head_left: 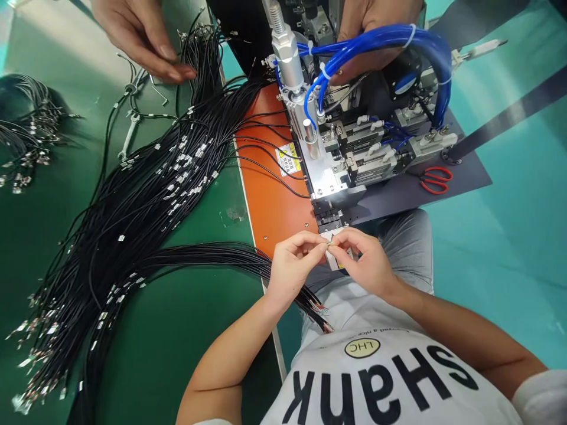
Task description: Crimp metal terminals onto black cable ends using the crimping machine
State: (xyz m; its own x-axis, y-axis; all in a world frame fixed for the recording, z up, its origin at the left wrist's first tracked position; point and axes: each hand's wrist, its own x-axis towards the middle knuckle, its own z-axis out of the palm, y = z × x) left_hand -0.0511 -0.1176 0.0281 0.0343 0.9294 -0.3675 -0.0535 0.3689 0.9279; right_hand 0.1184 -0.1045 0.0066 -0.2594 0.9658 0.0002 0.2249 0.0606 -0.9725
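My left hand (293,268) and my right hand (367,262) meet at the near end of the machine. Both are closed in a pinch, fingertips together on something tiny that I cannot make out. Just beyond them is the machine's narrow black track (330,217), and a white label plate shows partly behind my fingers. A bundle of black cables (212,255) runs under my left wrist, its stripped coloured wire ends (316,310) hanging over my lap. Several single black cables (272,159) reach across the orange plate (283,218) to the machine.
A big heap of black cables (146,195) with white tags covers the green table (195,319). A coworker's hands (142,35) reach in from the top, one behind blue air hoses (381,41). A wrench (129,136) lies left, red-handled scissors (436,179) right.
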